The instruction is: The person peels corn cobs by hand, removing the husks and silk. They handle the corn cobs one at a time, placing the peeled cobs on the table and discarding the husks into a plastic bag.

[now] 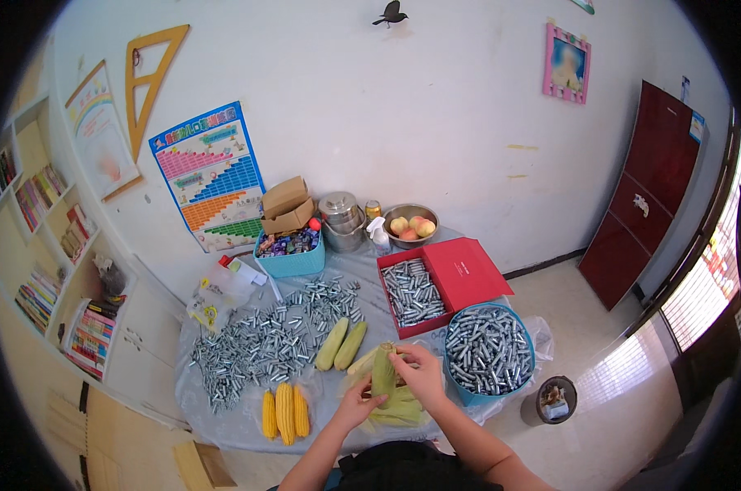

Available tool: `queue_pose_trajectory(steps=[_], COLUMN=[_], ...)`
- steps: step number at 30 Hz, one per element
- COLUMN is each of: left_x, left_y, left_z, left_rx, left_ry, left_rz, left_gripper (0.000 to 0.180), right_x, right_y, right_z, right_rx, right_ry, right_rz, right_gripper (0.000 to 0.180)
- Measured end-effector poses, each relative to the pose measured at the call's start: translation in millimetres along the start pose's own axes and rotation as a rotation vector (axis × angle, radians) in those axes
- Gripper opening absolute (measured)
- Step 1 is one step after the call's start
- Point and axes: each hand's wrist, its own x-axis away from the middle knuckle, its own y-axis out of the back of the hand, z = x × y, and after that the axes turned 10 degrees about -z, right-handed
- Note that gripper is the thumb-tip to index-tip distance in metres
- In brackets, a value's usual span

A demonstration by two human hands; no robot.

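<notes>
Both forearms come in from the near edge and meet over the near side of the grey-covered table (223,421). The right hand (420,372) is curled over the top of a green, still-husked ear of corn (384,375), fingers bent down around its tip, gripping it. The left hand (359,403) closes on the lower part of the same ear from the left, thumb up against the husk. The ear stands nearly upright between them, above a heap of loose pale-green husk leaves (396,411) at the near table edge.

Just left of the hands lie two green unhusked ears (342,344) side by side, and further left, near the edge, three bare yellow cobs (285,412). A wide scatter of small silver metal cylinders (264,344) covers the left half of the table. Right of the hands sits a round blue basket (462,394) filled with the same cylinders, and beyond it an open red box (468,270) with more.
</notes>
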Motion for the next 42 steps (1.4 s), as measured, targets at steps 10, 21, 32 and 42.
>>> queue_pose_trajectory(steps=[10,21,32,42], left_x=[0,7,-10,-13], left_y=[0,-3,-5,-7], left_z=[9,-16,-5,-24], left_rx=[-0.534,-0.576,0.325,0.173], left_ry=[-0.456,-0.449,-0.059,-0.222], left_rz=[-0.327,-0.368,-0.105,-0.233], left_gripper=[0.063,0.060,0.050,0.040], right_x=[2,-2,-3,-1], right_y=[3,-2,-6,-8], right_z=[18,-12,-24,3], right_rx=[0.384,0.208,-0.514,0.027], right_ry=[0.420,0.063,-0.666,-0.163], right_rz=[-0.002,-0.078,0.045,0.283], right_gripper=[0.011,0.011,0.014,0.023])
